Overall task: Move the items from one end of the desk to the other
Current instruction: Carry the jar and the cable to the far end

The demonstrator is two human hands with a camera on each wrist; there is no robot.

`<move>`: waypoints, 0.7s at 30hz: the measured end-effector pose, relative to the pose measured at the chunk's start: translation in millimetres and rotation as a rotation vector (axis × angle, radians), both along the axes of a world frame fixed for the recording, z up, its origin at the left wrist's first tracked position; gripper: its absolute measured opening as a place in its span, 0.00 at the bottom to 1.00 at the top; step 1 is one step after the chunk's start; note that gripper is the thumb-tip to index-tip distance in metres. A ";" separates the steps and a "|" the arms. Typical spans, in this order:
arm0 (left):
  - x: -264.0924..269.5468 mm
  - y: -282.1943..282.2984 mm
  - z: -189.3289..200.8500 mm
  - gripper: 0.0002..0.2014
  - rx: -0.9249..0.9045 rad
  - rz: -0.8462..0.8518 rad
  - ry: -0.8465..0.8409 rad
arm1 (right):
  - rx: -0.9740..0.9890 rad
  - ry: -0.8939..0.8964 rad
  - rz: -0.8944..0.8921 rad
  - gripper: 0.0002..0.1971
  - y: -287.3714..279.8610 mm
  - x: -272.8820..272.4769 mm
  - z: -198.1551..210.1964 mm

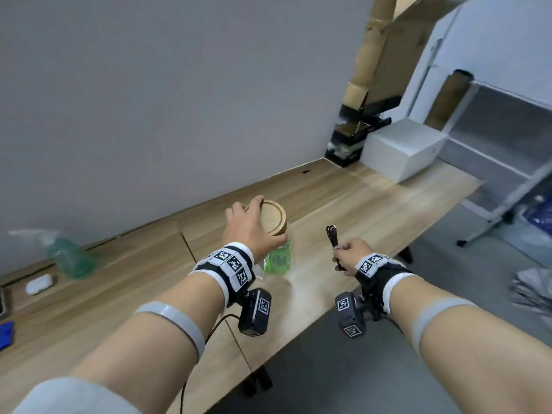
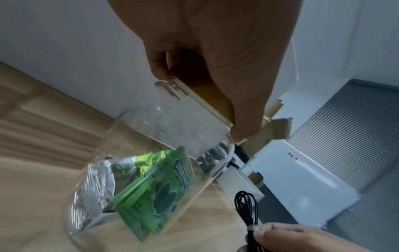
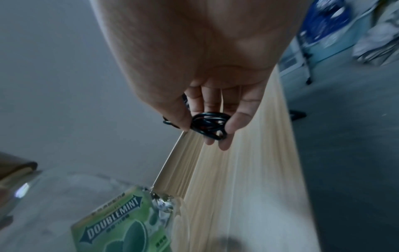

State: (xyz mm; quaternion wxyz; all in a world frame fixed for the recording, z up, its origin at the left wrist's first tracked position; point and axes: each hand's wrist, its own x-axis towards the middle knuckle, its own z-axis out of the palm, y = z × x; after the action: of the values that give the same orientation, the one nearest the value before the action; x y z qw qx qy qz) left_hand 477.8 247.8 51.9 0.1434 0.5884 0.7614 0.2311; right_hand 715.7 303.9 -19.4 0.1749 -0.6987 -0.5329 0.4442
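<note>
Left hand [image 1: 252, 227] grip curls over jar [image 1: 277, 252] lid [image 1: 273, 216] only; right hand [image 1: 351, 252] pinches coiled cable [image 1: 333, 236]. Risk: a loose lid could drop the jar onto the table [image 1: 373, 204].

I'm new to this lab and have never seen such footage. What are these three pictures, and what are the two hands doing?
No machine here: a person wears three cameras. The wide picture comes from the head; the other two look along each wrist toward the fingers.

The left hand grips the wooden lid of a clear glass jar, which holds green gum packets. The right hand pinches a bundled black cable.

Below is a wooden desk. On it, far left, are a green spray bottle and a small white case; a white box stands at the far end.
</note>
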 end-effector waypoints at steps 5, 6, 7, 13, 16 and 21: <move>89.0 52.8 6.7 0.49 0.023 -0.097 -0.035 | 0.045 0.034 -0.131 0.07 39.5 100.1 -0.9; 101.4 63.6 6.6 0.49 0.025 -0.110 -0.039 | 0.048 0.041 -0.149 0.08 48.0 115.2 -4.7; 112.7 74.7 6.1 0.49 0.027 -0.118 -0.041 | 0.055 0.039 -0.166 0.10 52.6 125.7 -1.6; 159.2 149.3 -5.8 0.50 0.023 -0.144 -0.032 | 0.071 -0.067 -0.200 0.12 97.5 171.9 -2.6; 172.5 195.2 -19.0 0.49 0.014 -0.128 -0.057 | 0.073 -0.136 -0.141 0.05 133.4 183.6 1.2; 182.3 272.6 -43.0 0.49 -0.002 -0.057 -0.100 | 0.066 -0.246 -0.023 0.04 208.8 203.2 -11.0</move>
State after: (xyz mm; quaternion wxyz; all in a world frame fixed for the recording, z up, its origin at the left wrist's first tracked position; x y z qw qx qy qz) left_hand 660.1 520.4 8.9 0.1882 0.5976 0.7364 0.2554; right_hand 918.9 512.7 -30.4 0.1362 -0.7480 -0.5565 0.3351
